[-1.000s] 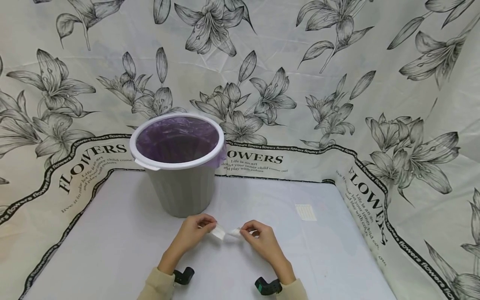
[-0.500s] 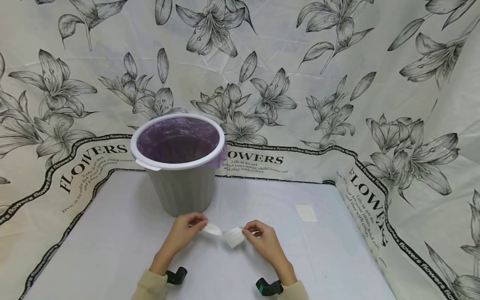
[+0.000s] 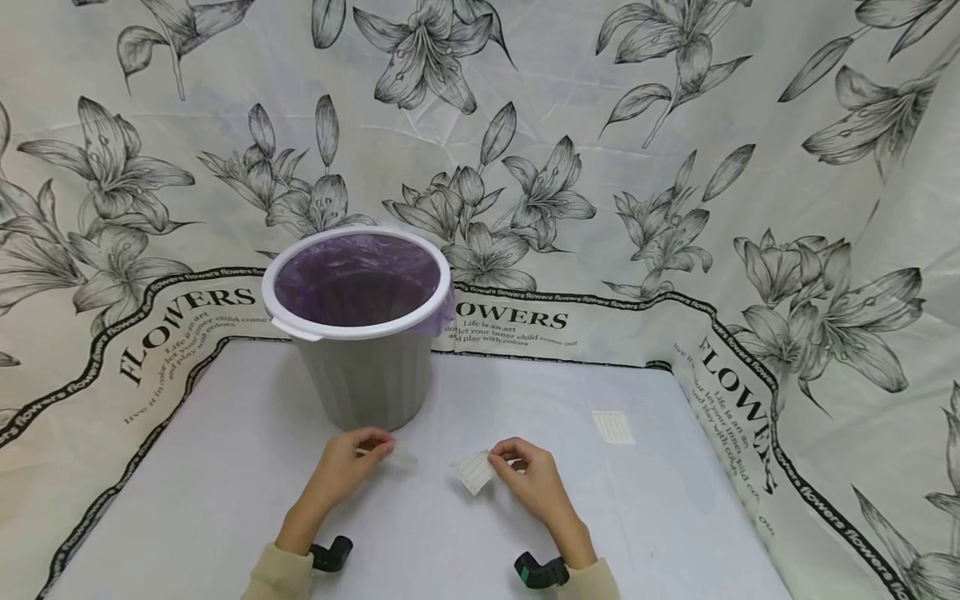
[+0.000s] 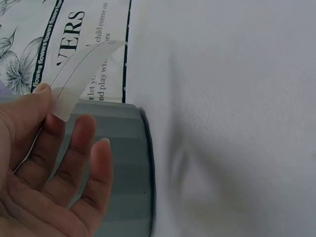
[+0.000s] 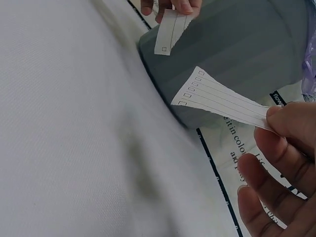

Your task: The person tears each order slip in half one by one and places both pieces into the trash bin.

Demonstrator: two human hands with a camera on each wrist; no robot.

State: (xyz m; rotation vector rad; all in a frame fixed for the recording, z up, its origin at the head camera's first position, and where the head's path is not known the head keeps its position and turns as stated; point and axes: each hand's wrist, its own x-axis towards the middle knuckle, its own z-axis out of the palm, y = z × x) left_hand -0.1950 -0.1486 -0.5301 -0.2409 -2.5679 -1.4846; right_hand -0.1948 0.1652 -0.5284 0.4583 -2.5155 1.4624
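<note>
In the head view my left hand (image 3: 347, 463) pinches a narrow strip of paper (image 3: 402, 457) between thumb and finger, in front of the bin. The left wrist view shows this strip (image 4: 76, 74) curving up from the fingertips, its other fingers loosely bent. My right hand (image 3: 534, 480) pinches a wider piece of lined paper (image 3: 474, 472) by one corner. Seen from the right wrist, that piece (image 5: 217, 98) carries a row of small printed boxes and ruled lines. Both pieces have a ragged edge, are held above the table and stand apart.
A grey bin (image 3: 363, 379) with a white rim and a purple liner bag (image 3: 356, 287) stands behind the left hand. Another lined paper square (image 3: 613, 427) lies flat on the white table (image 3: 675, 517), to the right. Flower-printed cloth (image 3: 525, 217) hangs behind and along the sides.
My left hand has moved left, away from the right hand, with its strip. The two paper pieces, close together before, now have a wide gap between them. The right hand has barely moved.
</note>
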